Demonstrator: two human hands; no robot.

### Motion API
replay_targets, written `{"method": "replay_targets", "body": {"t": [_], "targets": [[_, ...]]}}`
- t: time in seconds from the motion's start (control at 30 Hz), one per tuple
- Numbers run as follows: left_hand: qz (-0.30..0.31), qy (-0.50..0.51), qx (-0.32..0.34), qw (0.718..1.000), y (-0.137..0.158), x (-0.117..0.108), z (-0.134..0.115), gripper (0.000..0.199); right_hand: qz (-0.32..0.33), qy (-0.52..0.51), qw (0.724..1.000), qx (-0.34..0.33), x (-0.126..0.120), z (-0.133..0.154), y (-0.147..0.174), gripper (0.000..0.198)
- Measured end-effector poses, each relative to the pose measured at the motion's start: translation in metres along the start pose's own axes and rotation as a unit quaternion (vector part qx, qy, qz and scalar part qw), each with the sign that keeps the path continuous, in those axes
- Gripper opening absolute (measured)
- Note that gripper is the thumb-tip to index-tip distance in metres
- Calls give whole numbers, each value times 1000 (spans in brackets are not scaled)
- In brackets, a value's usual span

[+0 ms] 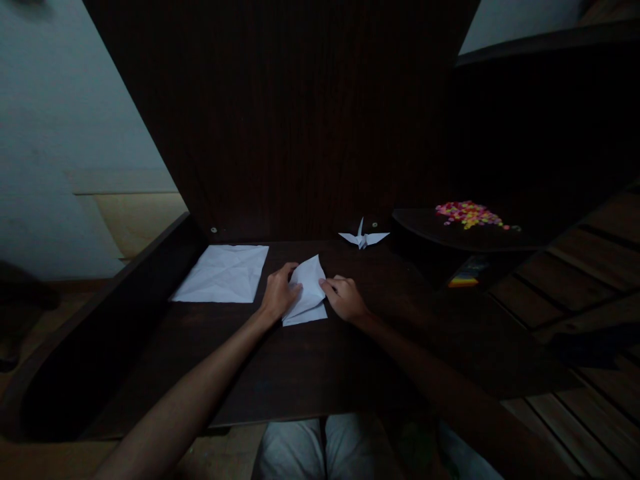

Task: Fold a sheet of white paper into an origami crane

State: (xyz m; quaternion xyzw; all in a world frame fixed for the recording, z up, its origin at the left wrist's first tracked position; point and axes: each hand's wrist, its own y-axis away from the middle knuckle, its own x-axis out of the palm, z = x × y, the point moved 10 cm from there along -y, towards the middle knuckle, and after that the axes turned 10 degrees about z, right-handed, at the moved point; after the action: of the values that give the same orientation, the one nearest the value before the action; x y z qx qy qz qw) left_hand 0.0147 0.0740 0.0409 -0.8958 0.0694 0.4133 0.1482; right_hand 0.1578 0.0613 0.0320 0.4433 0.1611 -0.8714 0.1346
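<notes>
Between my hands a partly folded sheet of white paper point(309, 288) rests on the dark wooden desk, its upper flap lifted off the layer beneath. My left hand point(281, 291) grips the paper's left edge, thumb on top and fingers curled behind. On the opposite edge, my right hand point(344, 298) pinches the flap between thumb and fingers. A finished white paper crane point(363, 240) stands with wings spread at the back of the desk, beyond my right hand. To the left lies a flat, creased white sheet point(223, 273), apart from my hands.
A colourful heap of small beads or paper pieces point(470, 215) sits on a low rounded shelf point(425, 223) at the right. Under it shows an object with a yellow-orange band point(464, 283). A raised side panel point(100, 320) bounds the desk point(280, 380) on the left.
</notes>
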Motion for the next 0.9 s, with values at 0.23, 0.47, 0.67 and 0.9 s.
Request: {"method": "replay_targets", "body": {"t": [0.23, 0.47, 0.67, 0.9], "targets": [[-11, -6, 11, 1000, 1, 2, -1, 50, -14, -9, 1000, -11, -1, -1, -1, 44], [-17, -21, 18, 999, 1, 3, -1, 47, -16, 16, 999, -24, -1, 4, 0, 43], [-2, -54, 20, 998, -1, 4, -1, 41, -15, 23, 999, -25, -1, 6, 1, 41], [6, -87, 11, 996, -3, 5, 1, 39, -14, 3, 999, -32, 0, 5, 1, 42]]}}
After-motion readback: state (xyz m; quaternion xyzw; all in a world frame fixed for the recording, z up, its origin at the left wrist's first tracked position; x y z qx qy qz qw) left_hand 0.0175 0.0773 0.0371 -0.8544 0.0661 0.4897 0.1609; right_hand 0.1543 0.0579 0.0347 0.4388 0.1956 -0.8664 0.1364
